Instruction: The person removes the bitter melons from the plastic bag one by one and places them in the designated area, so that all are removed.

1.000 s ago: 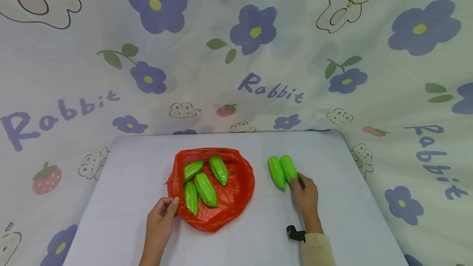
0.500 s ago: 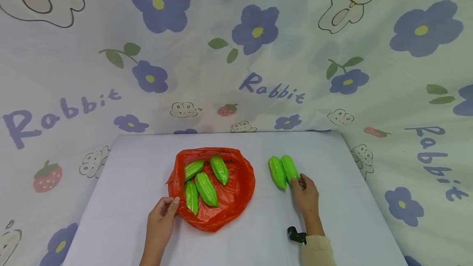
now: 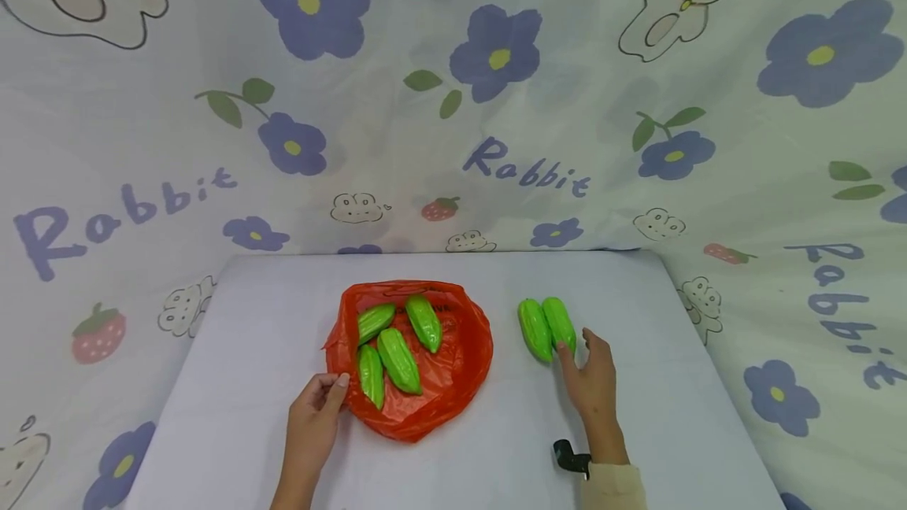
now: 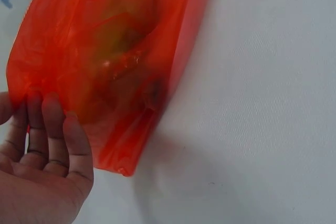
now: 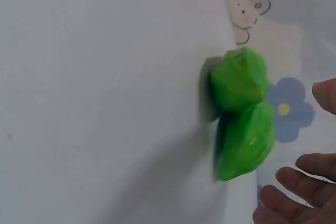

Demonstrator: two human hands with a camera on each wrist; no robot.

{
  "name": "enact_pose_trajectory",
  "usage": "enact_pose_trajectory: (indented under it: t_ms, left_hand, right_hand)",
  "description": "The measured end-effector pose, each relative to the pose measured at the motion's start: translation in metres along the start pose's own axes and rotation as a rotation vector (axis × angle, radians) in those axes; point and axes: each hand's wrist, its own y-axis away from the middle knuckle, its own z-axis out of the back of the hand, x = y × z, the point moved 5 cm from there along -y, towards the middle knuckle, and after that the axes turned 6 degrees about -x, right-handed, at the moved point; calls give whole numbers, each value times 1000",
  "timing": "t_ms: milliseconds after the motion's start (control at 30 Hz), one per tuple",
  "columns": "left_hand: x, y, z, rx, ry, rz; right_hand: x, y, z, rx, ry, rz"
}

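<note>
A red plastic bag [image 3: 460, 384] lies with its mouth spread wide on the white table, and several green, ridged bitter melons [image 3: 399, 360] rest inside. My left hand [image 3: 315, 419] pinches the bag's left rim between thumb and fingers; in the left wrist view the fingers [image 4: 55, 129] lie against the red film. To the right of the bag, two more bitter melons [image 3: 534, 329] lie side by side on the table. Just beside the right-hand one is my right hand [image 3: 594, 384], thumb and fingers spread, holding nothing. The right wrist view shows that hand apart from both melons [image 5: 247, 140].
The white tabletop [image 3: 496, 455] ends at a cloth backdrop [image 3: 397, 124] printed with flowers and rabbits, which rises at the back and sides. A small black device [image 3: 570, 456] is strapped at the right wrist, next to a beige sleeve [image 3: 612, 486].
My right hand's fingers have spread apart from the right-hand melon, and the hand has drawn slightly back. My left hand keeps its hold on the bag rim. The melons stay put.
</note>
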Motion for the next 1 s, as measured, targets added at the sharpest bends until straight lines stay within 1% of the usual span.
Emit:
enact_pose_trajectory:
  t_ms: [100,167,333,500,600,767,867,1000]
  left_hand:
    - [-1,-1,0,1,-4,1]
    - [-2,-1,0,4,-8,1]
    - [-1,-1,0,9,-10,6]
    - [0,0,1,13,-2,9]
    - [0,0,1,13,-1,8]
    - [0,1,1,20,-4,11]
    - [0,2,1,28,-1,21]
    - [0,2,2,34,1,26]
  right_hand:
    - [18,4,7,-42,0,65]
    - [32,9,10,-61,-37,118]
    - [60,17,12,-70,-172,271]
    - [84,24,14,-60,-241,386]
    - [99,29,11,-25,-248,437]
    - [123,38,0,73,-269,501]
    - [133,42,-8,133,-271,516]
    - [143,46,-20,190,-254,533]
